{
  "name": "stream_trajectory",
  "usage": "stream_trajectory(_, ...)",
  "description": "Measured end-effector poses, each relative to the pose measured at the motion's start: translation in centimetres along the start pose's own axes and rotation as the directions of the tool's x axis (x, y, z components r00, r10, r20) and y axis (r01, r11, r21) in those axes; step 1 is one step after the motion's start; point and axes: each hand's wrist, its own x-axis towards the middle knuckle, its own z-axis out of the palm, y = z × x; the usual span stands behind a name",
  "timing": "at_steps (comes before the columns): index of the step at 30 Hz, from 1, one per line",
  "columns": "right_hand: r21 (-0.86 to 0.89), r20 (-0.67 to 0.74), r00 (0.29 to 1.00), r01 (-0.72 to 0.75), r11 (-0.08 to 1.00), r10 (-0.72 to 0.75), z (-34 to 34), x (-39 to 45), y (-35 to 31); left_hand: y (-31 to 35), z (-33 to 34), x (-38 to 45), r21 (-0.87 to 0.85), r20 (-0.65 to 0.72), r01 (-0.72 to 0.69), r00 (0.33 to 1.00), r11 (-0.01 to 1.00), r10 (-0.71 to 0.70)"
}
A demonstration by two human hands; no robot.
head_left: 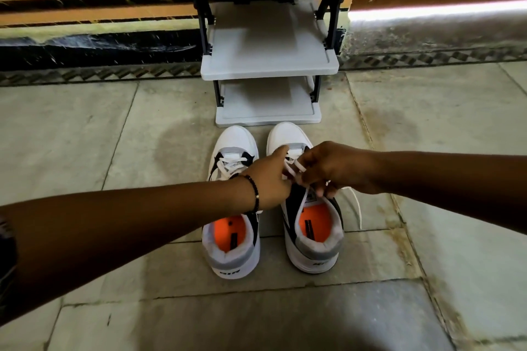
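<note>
Two white sneakers with black and grey panels and orange insoles stand side by side on the floor, toes pointing away from me. The left sneaker (232,248) has its laces tied. Both my hands work over the right sneaker (313,239). My left hand (269,179), with a bead bracelet on the wrist, pinches the white lace (293,169) near the tongue. My right hand (333,169) grips the same lace with curled fingers. A loose lace end (356,205) trails down the shoe's right side.
A grey three-tier plastic shoe rack (269,65) with black legs stands just beyond the sneakers' toes, against a wall with orange and black stripes. The floor is of large stone tiles (85,137). A strip of bright light (442,11) lies at the right along the wall's foot.
</note>
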Motion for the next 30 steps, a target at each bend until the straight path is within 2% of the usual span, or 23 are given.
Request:
stream_trajectory(1, -0.012, 0.002, 1.0, 0.006, 1.0, -0.005, 0.3, 0.1, 0.0, 0.0, 0.2, 0.2, -0.155, -0.025, 0.063, 0.997, 0.986, -0.067)
stream_trajectory(3, -0.021, -0.023, 1.0, 0.018, 1.0, -0.019, 0.7, 0.2, 0.0, 0.2, 0.3, 0.4, -0.417, -0.052, 0.186, 0.972, 0.889, -0.228)
stream_trajectory(4, -0.015, -0.04, 0.999, 0.024, 1.0, -0.024, 0.7, 0.3, 0.0, 0.2, 0.3, 0.5, -0.512, -0.073, 0.211, 0.955, 0.833, -0.287)
stream_trajectory(6, 0.002, -0.064, 0.997, 0.036, 0.999, -0.036, 0.6, 0.2, 0.0, 0.5, -0.1, 0.6, -0.607, -0.158, 0.165, 0.933, 0.777, -0.322)
stream_trajectory(10, 0.019, -0.063, 0.996, 0.07, 0.997, -0.068, 0.4, -0.1, -0.3, 1.6, -1.1, 0.0, -0.661, -0.309, -0.076, 0.934, 0.746, -0.179)
stream_trajectory(11, 0.018, -0.056, 0.996, 0.074, 0.997, -0.073, 0.4, -0.2, -0.3, 1.8, -1.4, -0.2, -0.604, -0.356, -0.143, 0.929, 0.784, -0.105)
stream_trajectory(13, -0.002, -0.046, 0.995, 0.088, 0.996, -0.088, 0.7, -0.3, -0.4, 2.0, -1.8, -0.9, -0.342, -0.402, -0.259, 0.909, 0.903, 0.108)
stream_trajectory(15, -0.026, -0.056, 0.989, 0.134, 0.991, -0.136, 1.0, -0.5, -0.4, 2.4, -2.2, -1.6, -0.051, -0.314, -0.345, 0.897, 0.937, 0.313)
stream_trajectory(16, -0.039, -0.069, 0.983, 0.169, 0.985, -0.171, 1.2, -0.7, -0.4, 2.5, -2.3, -1.9, 0.036, -0.256, -0.358, 0.899, 0.933, 0.354)
stream_trajectory(19, -0.069, -0.118, 0.959, 0.251, 0.966, -0.257, 1.3, -1.1, -0.5, 2.3, -2.3, -1.8, 0.121, -0.203, -0.251, 0.941, 0.96, 0.272)
stream_trajectory(23, -0.044, -0.171, 0.938, 0.3, 0.953, -0.303, 0.3, -1.2, -0.6, 0.8, -3.0, -1.6, 0.064, -0.158, -0.203, 0.965, 0.977, 0.211)
stream_trajectory(25, -0.025, -0.208, 0.932, 0.299, 0.954, -0.298, -0.2, -1.3, -0.5, 0.6, -3.2, -1.6, -0.095, -0.102, -0.171, 0.982, 0.981, 0.162)
stream_trajectory(27, 0.004, -0.228, 0.93, 0.297, 0.955, -0.288, -0.7, -1.3, -0.5, 0.7, -3.3, -1.7, -0.284, 0.011, -0.115, 0.992, 0.952, 0.123)
stream_trajectory(30, 0.01, -0.194, 0.934, 0.309, 0.951, -0.302, -1.3, -1.3, -0.7, 0.9, -3.1, -1.9, -0.304, 0.209, -0.061, 0.969, 0.951, 0.129)
